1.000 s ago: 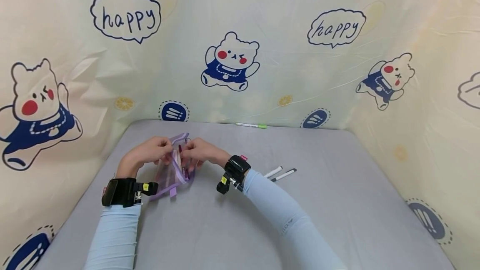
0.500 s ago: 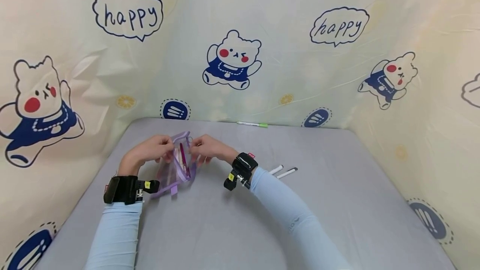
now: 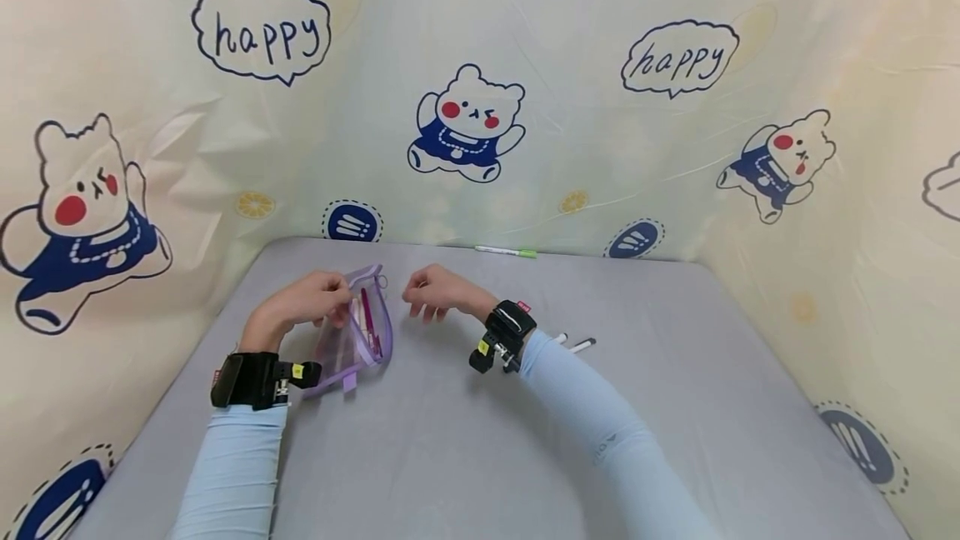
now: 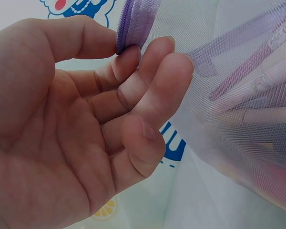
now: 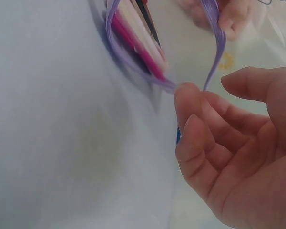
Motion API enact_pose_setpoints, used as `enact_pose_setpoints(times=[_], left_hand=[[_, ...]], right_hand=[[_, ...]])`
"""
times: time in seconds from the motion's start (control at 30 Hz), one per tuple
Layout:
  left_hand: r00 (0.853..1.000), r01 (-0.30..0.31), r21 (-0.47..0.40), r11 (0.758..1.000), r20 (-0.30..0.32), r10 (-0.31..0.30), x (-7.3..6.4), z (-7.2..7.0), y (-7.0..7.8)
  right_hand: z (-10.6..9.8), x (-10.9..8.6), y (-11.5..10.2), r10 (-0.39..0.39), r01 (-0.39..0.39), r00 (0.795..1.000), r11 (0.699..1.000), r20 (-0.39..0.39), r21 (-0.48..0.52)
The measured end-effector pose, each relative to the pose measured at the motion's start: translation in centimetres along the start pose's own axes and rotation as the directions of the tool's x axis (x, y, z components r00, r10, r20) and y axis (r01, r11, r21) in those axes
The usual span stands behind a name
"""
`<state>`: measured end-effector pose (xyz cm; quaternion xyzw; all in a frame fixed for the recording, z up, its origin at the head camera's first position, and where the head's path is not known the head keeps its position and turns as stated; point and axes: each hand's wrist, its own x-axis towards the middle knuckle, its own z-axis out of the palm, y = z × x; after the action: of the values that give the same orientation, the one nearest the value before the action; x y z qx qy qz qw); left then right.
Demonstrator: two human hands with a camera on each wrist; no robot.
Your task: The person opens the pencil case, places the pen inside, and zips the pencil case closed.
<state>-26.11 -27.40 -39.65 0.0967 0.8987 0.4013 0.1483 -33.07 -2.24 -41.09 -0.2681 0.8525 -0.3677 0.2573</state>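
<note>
A see-through mesh pencil case (image 3: 351,380) with purple trim stands unzipped on the table at the left, several pens (image 3: 367,315) inside it. My left hand (image 3: 318,298) pinches its zippered edge between thumb and forefinger; the left wrist view shows the purple zipper band (image 4: 138,21) at the thumb tip, the other fingers half curled against the mesh. To the right of the case's mouth, my right hand (image 3: 442,290) hangs apart with loosely bent fingers and holds nothing. In the right wrist view a magenta pen (image 5: 136,44) shows through the mouth of the case.
Two white pens (image 3: 581,345) lie on the grey table (image 3: 465,440), partly behind the right forearm. A white marker with a green cap (image 3: 506,252) lies at the table's far edge, against the printed curtain (image 3: 570,140).
My right hand has drawn out of the pencil case's mouth and moved to the right, its fingers coming away from the case. The left hand keeps its grip on the edge.
</note>
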Motion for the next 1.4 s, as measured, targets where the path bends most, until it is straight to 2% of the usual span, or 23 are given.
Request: enact_pose_setpoints(times=[0.33, 0.67, 0.8, 1.03, 1.4], left_hand=[[1.0, -0.004, -0.022, 1.0, 0.006, 0.004, 0.0, -0.2, -0.2], [1.0, -0.006, -0.007, 1.0, -0.005, 0.006, -0.1, -0.2, -0.3], [1.0, -0.018, -0.005, 1.0, -0.007, 0.018, -0.1, -0.2, -0.3], [1.0, -0.021, -0.024, 0.999, -0.004, 0.021, -0.2, 0.2, -0.3], [1.0, -0.016, -0.023, 1.0, -0.012, 0.015, -0.1, 0.2, -0.4]], right_hand=[[-2.6, -0.7, 1.2, 0.015, -0.015, 0.999, 1.0, -0.048, -0.015], [-6.5, -0.9, 1.7, 0.061, -0.083, 0.985, 0.988, -0.164, -0.132], [-8.1, -1.0, 2.8, 0.093, -0.134, 0.972, 0.973, -0.216, -0.187], [-10.4, -1.1, 4.5, 0.13, -0.2, 0.958, 0.942, -0.256, -0.27], [-12.3, -1.2, 6.2, 0.125, -0.266, 0.925, 0.888, -0.358, -0.376]])
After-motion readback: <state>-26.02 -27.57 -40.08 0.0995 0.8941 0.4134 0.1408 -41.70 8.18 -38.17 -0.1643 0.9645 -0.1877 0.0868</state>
